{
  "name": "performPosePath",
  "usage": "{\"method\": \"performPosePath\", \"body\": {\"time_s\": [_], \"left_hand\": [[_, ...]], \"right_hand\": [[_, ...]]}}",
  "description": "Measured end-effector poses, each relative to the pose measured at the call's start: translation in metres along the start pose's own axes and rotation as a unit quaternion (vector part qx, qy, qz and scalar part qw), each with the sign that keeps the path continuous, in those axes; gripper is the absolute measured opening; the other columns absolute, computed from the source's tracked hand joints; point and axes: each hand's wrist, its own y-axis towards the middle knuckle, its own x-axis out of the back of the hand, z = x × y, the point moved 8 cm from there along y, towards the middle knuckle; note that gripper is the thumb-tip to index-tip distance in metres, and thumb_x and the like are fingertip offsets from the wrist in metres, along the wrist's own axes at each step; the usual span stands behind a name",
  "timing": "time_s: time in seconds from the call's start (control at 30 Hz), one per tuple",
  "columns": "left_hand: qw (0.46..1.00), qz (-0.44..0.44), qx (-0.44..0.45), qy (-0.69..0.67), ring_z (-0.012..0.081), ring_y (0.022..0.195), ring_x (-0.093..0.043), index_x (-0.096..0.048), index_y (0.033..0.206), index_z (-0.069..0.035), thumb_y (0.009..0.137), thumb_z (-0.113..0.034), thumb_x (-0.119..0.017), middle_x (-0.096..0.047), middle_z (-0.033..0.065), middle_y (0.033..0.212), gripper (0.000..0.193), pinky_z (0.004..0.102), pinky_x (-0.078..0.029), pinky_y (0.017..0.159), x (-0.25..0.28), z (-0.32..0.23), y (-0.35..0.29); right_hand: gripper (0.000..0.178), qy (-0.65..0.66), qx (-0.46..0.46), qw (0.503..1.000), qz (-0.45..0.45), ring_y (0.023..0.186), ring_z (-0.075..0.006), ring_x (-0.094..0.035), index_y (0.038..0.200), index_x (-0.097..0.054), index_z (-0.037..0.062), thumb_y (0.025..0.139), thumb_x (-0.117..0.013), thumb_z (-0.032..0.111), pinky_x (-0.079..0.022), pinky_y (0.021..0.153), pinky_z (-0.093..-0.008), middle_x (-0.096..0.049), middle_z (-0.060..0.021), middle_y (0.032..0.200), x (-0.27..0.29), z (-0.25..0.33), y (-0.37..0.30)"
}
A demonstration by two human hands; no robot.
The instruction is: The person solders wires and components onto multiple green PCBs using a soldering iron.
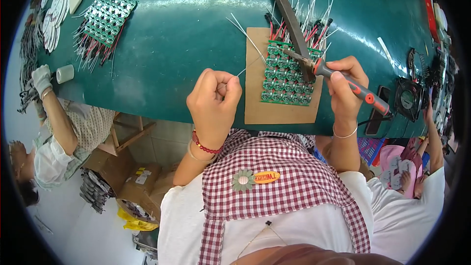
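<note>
My right hand (pixel 346 86) grips a soldering iron (pixel 349 82) by its grey and orange handle. The iron's tip points left over a panel of small green circuit boards (pixel 285 87). Pinched in my left hand (pixel 214 99) is a thin solder wire (pixel 242 72), stretching toward the panel's left side. The panel rests on a brown board (pixel 255 110). Red, black and white wires (pixel 314 27) stick out past its far edge. A long dark metal bar (pixel 287 12) lies across the wires and the panel, passing just behind the iron's tip.
On the green table (pixel 171 49), another wired panel (pixel 110 13) lies at far left. A dark phone-like slab (pixel 378 113) and a black fan (pixel 408 99) are at right. A person with a gloved hand (pixel 41 79) works at left beside a white roll (pixel 65 73); another sits at right.
</note>
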Motion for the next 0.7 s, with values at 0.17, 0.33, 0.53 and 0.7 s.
{"method": "performPosePath", "body": {"time_s": [0.17, 0.33, 0.53, 0.7], "left_hand": [[0.999, 0.002, 0.015, -0.031, 0.0067, 0.051, -0.045, -0.057, 0.075, 0.000, 0.078, 0.006, -0.068, -0.053, 0.0033, 0.068, 0.012, 0.0231, -0.036, 0.043, -0.002, 0.003, -0.002], [1.000, 0.009, 0.004, -0.018, 0.0072, 0.051, -0.046, -0.057, 0.075, 0.000, 0.077, 0.006, -0.067, -0.054, 0.0037, 0.068, 0.012, 0.0232, -0.036, 0.043, -0.004, 0.000, -0.003], [1.000, 0.015, -0.003, -0.010, 0.0079, 0.050, -0.047, -0.057, 0.076, -0.001, 0.077, 0.005, -0.067, -0.054, 0.0043, 0.068, 0.012, 0.0235, -0.037, 0.043, -0.006, 0.003, -0.001], [1.000, 0.012, 0.001, -0.011, 0.0086, 0.050, -0.048, -0.057, 0.075, -0.001, 0.078, 0.005, -0.067, -0.054, 0.0046, 0.068, 0.012, 0.0239, -0.038, 0.043, -0.006, 0.005, -0.001]], "right_hand": [[0.011, -0.118, 0.024, 0.993, 0.000, 0.060, -0.0046, -0.055, 0.090, -0.062, -0.0016, 0.082, -0.065, 0.005, -0.042, 0.054, -0.0200, -0.064, -0.0034, 0.073, -0.021, 0.003, -0.010], [0.011, -0.181, 0.071, 0.981, -0.005, 0.057, -0.0051, -0.057, 0.090, -0.062, -0.0016, 0.080, -0.066, 0.002, -0.042, 0.052, -0.0200, -0.064, -0.0043, 0.070, -0.033, 0.005, -0.019], [0.010, -0.182, 0.059, 0.981, -0.015, 0.057, -0.0050, -0.056, 0.090, -0.062, -0.0014, 0.081, -0.065, 0.001, -0.042, 0.052, -0.0203, -0.065, -0.0053, 0.070, -0.031, 0.001, -0.021], [0.011, -0.210, 0.064, 0.976, -0.012, 0.056, -0.0064, -0.057, 0.091, -0.062, -0.0013, 0.081, -0.066, 0.000, -0.042, 0.051, -0.0211, -0.065, -0.0057, 0.070, -0.038, 0.006, -0.026]]}}
